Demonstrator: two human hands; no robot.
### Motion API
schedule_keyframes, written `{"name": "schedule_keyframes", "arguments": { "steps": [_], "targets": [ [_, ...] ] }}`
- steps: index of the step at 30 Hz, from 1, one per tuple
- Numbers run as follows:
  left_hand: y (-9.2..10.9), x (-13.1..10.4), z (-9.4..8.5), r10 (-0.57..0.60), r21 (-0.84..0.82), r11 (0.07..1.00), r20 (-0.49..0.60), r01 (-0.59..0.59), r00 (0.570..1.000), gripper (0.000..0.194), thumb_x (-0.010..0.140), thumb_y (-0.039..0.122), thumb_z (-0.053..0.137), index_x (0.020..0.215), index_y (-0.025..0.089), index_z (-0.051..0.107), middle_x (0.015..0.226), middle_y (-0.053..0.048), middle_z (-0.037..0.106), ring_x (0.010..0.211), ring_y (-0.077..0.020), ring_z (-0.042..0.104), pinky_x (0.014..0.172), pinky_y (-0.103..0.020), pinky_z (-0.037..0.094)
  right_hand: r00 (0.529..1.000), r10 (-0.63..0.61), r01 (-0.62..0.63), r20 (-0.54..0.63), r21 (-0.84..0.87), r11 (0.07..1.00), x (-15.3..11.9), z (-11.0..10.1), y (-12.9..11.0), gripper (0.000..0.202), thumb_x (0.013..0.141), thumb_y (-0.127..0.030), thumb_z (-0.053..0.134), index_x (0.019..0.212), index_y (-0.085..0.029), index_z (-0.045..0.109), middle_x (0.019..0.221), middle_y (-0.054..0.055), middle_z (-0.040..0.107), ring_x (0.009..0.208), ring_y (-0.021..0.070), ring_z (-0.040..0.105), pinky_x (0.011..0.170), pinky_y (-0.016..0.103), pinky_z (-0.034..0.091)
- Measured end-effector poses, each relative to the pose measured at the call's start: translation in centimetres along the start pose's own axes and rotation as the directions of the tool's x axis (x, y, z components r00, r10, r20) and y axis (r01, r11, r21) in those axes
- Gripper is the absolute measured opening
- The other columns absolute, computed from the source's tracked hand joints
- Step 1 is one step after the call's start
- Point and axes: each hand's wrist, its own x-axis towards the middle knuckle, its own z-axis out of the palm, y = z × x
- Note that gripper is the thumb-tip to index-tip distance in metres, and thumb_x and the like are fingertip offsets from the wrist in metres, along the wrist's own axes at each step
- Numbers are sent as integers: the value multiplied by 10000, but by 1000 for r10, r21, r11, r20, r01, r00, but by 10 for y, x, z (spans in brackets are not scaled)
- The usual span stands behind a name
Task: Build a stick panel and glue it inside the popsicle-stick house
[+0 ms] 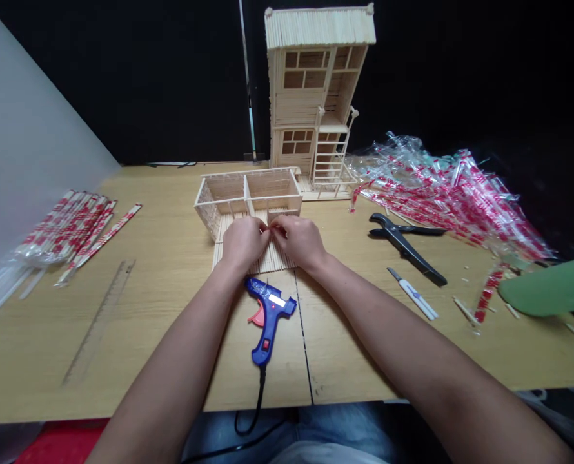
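A small open-topped box frame of wooden sticks (248,187), split by a middle divider, lies on the table with a slatted stick floor (272,263) towards me. Over that floor, my left hand (246,245) and my right hand (299,241) meet, fingertips pinched close together at the front of the divider. Whatever the fingers hold is too small or hidden to make out. Just below the hands lies a blue hot glue gun (269,319) with a red trigger, its nozzle end up and its cable running off the table's front edge.
Behind stands a tall stick-built house (311,96) with a ladder. Wrapped chopsticks (69,229), clear glue sticks (1,293) and a transparent ruler (98,322) lie left. To the right are torn wrappers (451,193), black-handled cutters (405,248), a utility knife (413,294) and a green object (553,287).
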Motion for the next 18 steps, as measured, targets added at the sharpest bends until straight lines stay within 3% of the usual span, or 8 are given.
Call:
{"name": "schedule_keyframes", "arguments": {
  "steps": [12, 15, 18],
  "targets": [
    [-2, 0, -1, 29, -63, 998, -39, -31, 999, 261, 832, 316, 585, 924, 183, 791, 857, -133, 771, 853, -294, 715, 772, -358, 519, 1000, -11, 11, 18, 29, 1000, -3, -4, -4, 201, 909, -212, 515, 989, -201, 699, 894, 47, 755, 805, 200, 674, 733, 280, 448],
    [-5, -3, -9, 21, -263, 964, -36, -30, 999, 226, 806, 326, 625, 873, 164, 768, 730, -93, 747, 710, -242, 707, 697, -323, 521, 1000, -1, 6, -28, 168, 986, -3, -6, -5, 214, 899, -193, 528, 1032, -188, 696, 896, 43, 758, 789, 178, 677, 744, 264, 462],
    [-8, -10, -18, -11, -595, 803, 31, 27, 999, 227, 783, 363, 664, 841, 150, 717, 701, -51, 723, 542, -161, 649, 542, -254, 484, 999, 28, -13, -39, 341, 940, -5, -10, -7, 174, 900, -214, 556, 970, -175, 710, 845, 29, 752, 715, 143, 657, 700, 238, 465]
  ]
}}
